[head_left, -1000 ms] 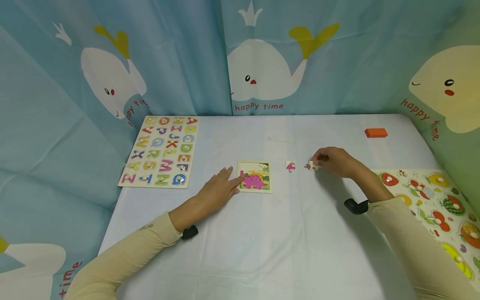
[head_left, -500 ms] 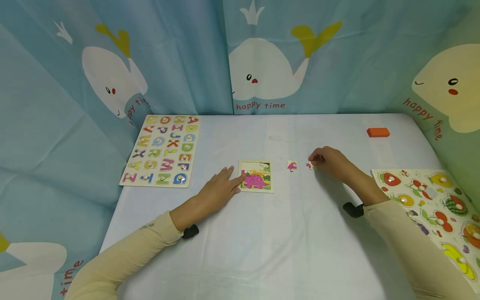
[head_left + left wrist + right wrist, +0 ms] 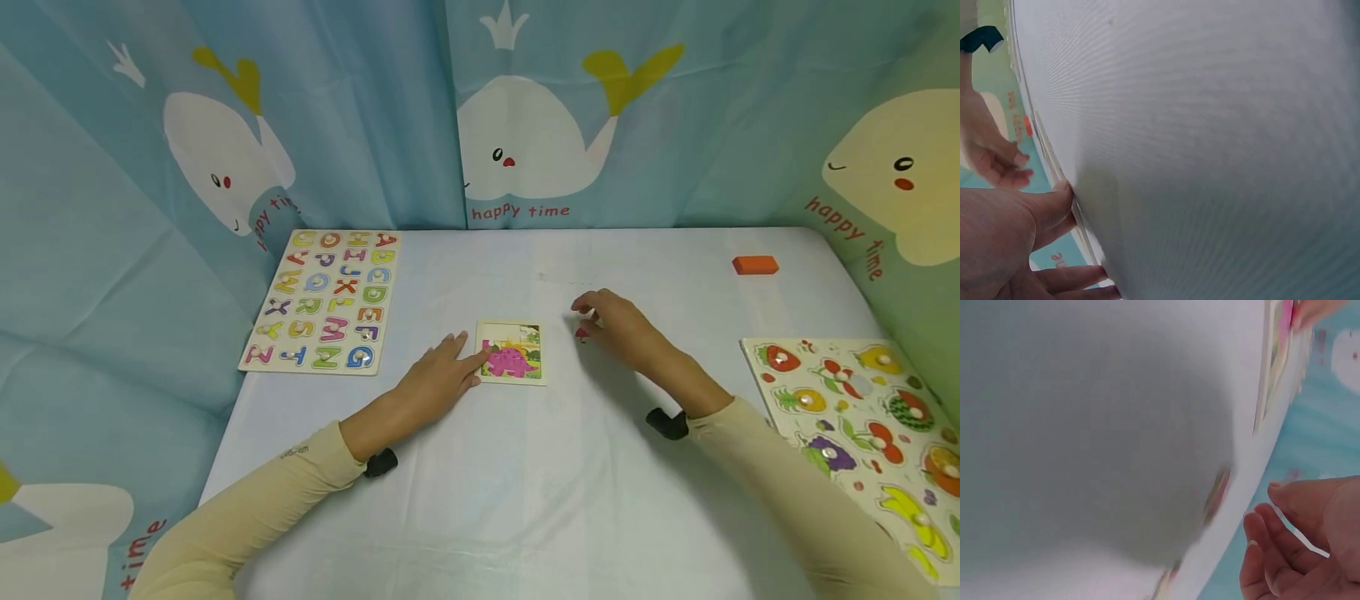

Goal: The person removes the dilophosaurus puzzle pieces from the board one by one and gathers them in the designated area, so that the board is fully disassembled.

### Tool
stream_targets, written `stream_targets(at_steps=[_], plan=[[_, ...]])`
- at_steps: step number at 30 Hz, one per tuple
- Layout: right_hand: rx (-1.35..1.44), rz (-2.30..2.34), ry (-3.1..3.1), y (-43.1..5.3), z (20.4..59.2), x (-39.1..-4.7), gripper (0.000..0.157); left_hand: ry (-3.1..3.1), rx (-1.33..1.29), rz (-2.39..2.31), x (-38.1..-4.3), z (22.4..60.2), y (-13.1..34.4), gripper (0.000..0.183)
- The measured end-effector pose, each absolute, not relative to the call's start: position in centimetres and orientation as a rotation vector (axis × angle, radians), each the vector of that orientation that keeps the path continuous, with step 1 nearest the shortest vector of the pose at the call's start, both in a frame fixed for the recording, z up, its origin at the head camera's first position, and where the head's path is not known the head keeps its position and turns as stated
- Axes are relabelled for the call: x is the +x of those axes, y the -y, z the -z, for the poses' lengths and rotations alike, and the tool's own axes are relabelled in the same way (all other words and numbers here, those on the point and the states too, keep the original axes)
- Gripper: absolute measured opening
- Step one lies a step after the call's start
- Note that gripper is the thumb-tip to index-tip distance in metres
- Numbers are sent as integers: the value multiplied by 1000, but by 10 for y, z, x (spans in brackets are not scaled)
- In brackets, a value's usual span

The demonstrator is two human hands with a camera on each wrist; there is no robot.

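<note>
A small jigsaw puzzle board (image 3: 513, 353) with a pink dinosaur picture lies mid-table; its upper left part is bare. My left hand (image 3: 431, 382) rests at the board's left edge, index finger lying on the picture and thumb at the lower corner. My right hand (image 3: 618, 329) hovers right of the board, thumb and fingers apart and holding nothing. Beneath it a puzzle piece (image 3: 582, 334) shows only a pink bit in the head view. In the right wrist view, this piece (image 3: 1217, 497) and a second puzzle piece (image 3: 1169, 578) lie blurred on the table.
An alphabet board (image 3: 318, 304) lies at the back left. On the right is a fruit peg board (image 3: 862, 442), partly under the right sleeve. An orange block (image 3: 755, 265) sits at the back right. Whale-print curtains (image 3: 360, 125) stand along the table's back and sides.
My right hand has let go of the farther puzzle piece and moved left, over the nearer one. The left hand has stayed on the board.
</note>
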State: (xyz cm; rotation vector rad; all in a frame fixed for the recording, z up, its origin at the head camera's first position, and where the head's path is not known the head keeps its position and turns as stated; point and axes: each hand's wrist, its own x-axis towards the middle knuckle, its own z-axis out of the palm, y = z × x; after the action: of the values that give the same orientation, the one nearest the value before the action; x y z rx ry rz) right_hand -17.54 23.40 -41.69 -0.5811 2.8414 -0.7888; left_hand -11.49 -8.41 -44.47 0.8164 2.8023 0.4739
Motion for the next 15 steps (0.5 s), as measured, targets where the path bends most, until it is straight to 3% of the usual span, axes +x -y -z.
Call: stream_targets(at_steps=[7, 15], plan=[[-710, 814, -2842, -192, 431, -168, 32, -2796, 815, -468, -115, 445, 84, 46], [-781, 687, -2883, -177, 442, -162, 34, -2803, 821, -448, -116, 446, 84, 46]])
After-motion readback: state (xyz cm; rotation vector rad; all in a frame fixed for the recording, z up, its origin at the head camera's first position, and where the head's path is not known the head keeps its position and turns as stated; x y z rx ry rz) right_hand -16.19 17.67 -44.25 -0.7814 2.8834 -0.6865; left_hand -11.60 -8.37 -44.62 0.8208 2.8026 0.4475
